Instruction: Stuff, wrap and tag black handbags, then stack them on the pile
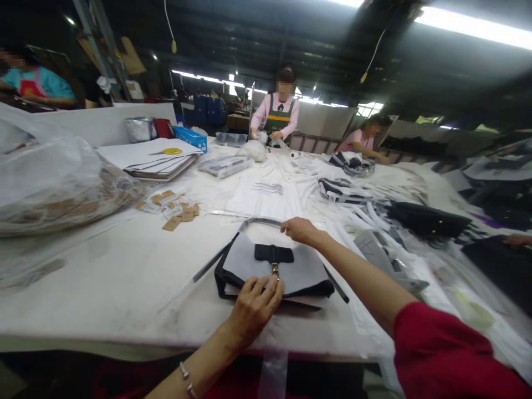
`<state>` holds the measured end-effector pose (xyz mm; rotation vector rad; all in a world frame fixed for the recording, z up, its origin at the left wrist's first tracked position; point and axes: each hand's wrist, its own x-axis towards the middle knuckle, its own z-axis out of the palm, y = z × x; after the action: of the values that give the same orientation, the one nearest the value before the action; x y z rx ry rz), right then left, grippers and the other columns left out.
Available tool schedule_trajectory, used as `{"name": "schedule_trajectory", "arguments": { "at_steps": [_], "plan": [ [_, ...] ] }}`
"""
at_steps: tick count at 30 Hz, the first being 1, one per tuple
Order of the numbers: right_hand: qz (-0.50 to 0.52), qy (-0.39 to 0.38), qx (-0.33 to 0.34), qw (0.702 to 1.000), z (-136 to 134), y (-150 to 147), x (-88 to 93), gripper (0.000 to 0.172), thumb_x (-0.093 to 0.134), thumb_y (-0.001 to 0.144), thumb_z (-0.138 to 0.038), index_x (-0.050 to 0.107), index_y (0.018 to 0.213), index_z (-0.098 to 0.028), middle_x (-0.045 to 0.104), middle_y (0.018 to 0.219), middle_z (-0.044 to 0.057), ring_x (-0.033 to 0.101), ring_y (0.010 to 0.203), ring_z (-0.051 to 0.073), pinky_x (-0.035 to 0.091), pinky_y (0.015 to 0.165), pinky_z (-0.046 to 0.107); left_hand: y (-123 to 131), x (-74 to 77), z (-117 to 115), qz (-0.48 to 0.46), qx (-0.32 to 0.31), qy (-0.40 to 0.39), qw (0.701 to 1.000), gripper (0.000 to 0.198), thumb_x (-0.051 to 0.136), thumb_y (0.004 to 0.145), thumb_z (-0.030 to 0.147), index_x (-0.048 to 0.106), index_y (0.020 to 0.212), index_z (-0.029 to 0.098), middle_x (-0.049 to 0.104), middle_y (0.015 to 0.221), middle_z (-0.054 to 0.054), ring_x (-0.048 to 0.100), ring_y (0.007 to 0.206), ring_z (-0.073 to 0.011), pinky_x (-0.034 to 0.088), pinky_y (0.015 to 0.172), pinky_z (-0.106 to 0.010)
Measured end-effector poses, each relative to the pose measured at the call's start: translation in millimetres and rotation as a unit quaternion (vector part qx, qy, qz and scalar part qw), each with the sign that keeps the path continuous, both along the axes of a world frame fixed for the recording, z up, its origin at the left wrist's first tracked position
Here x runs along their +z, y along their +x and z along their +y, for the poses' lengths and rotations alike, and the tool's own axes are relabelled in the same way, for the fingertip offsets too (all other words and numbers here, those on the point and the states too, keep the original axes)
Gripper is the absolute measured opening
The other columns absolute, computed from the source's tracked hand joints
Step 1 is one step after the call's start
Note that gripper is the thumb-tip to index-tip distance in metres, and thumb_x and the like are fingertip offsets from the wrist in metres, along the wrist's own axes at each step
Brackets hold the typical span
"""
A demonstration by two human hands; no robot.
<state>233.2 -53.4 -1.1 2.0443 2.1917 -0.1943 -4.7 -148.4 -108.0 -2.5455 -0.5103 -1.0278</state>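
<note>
A black handbag [219, 281] lies on the white table in front of me, its flap covered by a pale sheet [307, 271]. A black tab [274, 253] with a gold-coloured clasp [275, 270] shows at the middle of the flap. My left hand [257, 307] rests on the lower flap, fingertips beside the clasp, fingers somewhat bent and slightly apart; its thumb is not clear. Beyond the bag, my right hand [302, 230] pinches the handle [257, 220], which arches up behind the flap and appears wrapped in clear film. Dark strap ends [214, 263] stick out at the sides.
Small brown and white tags [177, 210] lie left of the bag, near a large clear plastic bag [54, 177]. Yellow-handled scissors [170, 151] sit on stacked sheets [152, 158]. Black bags [430, 219] and white wrapping crowd the right. A co-worker [280, 113] stands across the table.
</note>
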Motion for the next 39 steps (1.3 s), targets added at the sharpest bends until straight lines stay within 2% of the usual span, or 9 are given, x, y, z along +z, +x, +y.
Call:
{"name": "schedule_trajectory", "arguments": {
  "at_steps": [7,11,16,20,23,26,29,34,39],
  "plan": [
    [-0.128,-0.08,0.104,0.983,26,5,-27.4,0.042,0.07,0.071,-0.009,0.067,0.11,-0.023,0.067,0.116,0.01,0.065,0.099,0.025,0.049,0.076,0.031,-2,-2.8,-1,-0.012,0.002,-0.006,1.0,0.033,0.04,0.098,0.015,0.061,0.124,0.017,0.066,0.123,-0.007,0.059,0.108,-0.0206,0.044,0.091,-0.039],
    [-0.172,-0.085,0.166,0.967,24,-2,-19.1,0.018,0.066,0.073,-0.01,0.072,0.09,-0.015,0.066,0.113,0.016,0.059,0.107,0.028,0.047,0.084,0.036,-1,-4.4,-1,-0.013,0.006,-0.005,1.0,0.033,0.041,0.098,0.015,0.06,0.125,0.018,0.066,0.124,-0.008,0.059,0.109,-0.0203,0.044,0.092,-0.038],
    [-0.199,-0.082,0.202,0.956,17,-24,8.2,0.018,0.066,0.073,-0.012,0.074,0.089,-0.015,0.07,0.104,0.013,0.061,0.104,0.026,0.042,0.094,0.04,-3,-3.1,4,0.005,0.005,-0.001,1.0,0.031,0.043,0.098,0.016,0.059,0.125,0.018,0.065,0.124,-0.009,0.06,0.107,-0.0205,0.046,0.089,-0.038],
    [-0.209,-0.079,0.179,0.958,0,-32,39.6,0.018,0.064,0.073,-0.013,0.074,0.087,-0.016,0.073,0.085,0.01,0.067,0.085,0.024,0.046,0.083,0.038,-8,1.2,10,0.029,0.002,0.001,1.0,0.032,0.044,0.097,0.016,0.058,0.126,0.018,0.063,0.128,-0.009,0.059,0.107,-0.0211,0.046,0.089,-0.038],
    [-0.192,-0.033,0.202,0.96,-23,-29,55.2,0.012,0.069,0.074,-0.022,0.075,0.082,-0.018,0.073,0.101,0.012,0.062,0.105,0.029,0.039,0.098,0.045,-11,2.1,12,0.041,-0.005,0.003,0.999,0.032,0.046,0.097,0.015,0.058,0.125,0.019,0.061,0.13,-0.009,0.058,0.108,-0.0209,0.046,0.088,-0.038],
    [-0.156,0.031,0.26,0.953,-51,-28,54.0,0.012,0.074,0.069,-0.028,0.076,0.076,-0.019,0.069,0.118,0.011,0.047,0.128,0.035,0.019,0.113,0.051,-13,0.5,12,0.044,-0.007,-0.001,0.999,0.032,0.046,0.096,0.014,0.056,0.127,0.019,0.063,0.124,-0.01,0.058,0.108,-0.0205,0.046,0.089,-0.037],
    [-0.136,0.021,0.209,0.968,-82,-36,43.5,0.013,0.07,0.072,-0.026,0.076,0.08,-0.018,0.075,0.096,0.012,0.061,0.11,0.033,0.034,0.104,0.049,-13,-1.3,11,0.041,-0.012,-0.008,0.999,0.032,0.048,0.096,0.015,0.056,0.126,0.018,0.066,0.116,-0.01,0.059,0.107,-0.021,0.045,0.089,-0.038],
    [0.076,-0.02,0.035,0.996,-149,-58,45.4,0.023,0.07,0.074,-0.032,0.076,0.095,-0.024,0.075,0.081,0.005,0.068,0.074,0.024,0.048,0.068,0.031,-13,-0.7,10,0.052,-0.018,-0.021,0.998,0.033,0.051,0.095,0.016,0.054,0.128,0.017,0.065,0.114,-0.009,0.059,0.106,-0.0215,0.045,0.09,-0.038],
    [0.427,-0.26,0.03,0.866,-223,-53,51.1,0.033,0.065,0.083,-0.047,0.075,0.101,-0.022,0.073,0.073,0.001,0.065,0.057,0.016,0.046,0.051,0.022,-14,2.4,11,0.059,-0.018,-0.02,0.998,0.031,0.049,0.095,0.015,0.055,0.126,0.017,0.066,0.113,-0.009,0.059,0.106,-0.0199,0.044,0.089,-0.037]
  ]
}}
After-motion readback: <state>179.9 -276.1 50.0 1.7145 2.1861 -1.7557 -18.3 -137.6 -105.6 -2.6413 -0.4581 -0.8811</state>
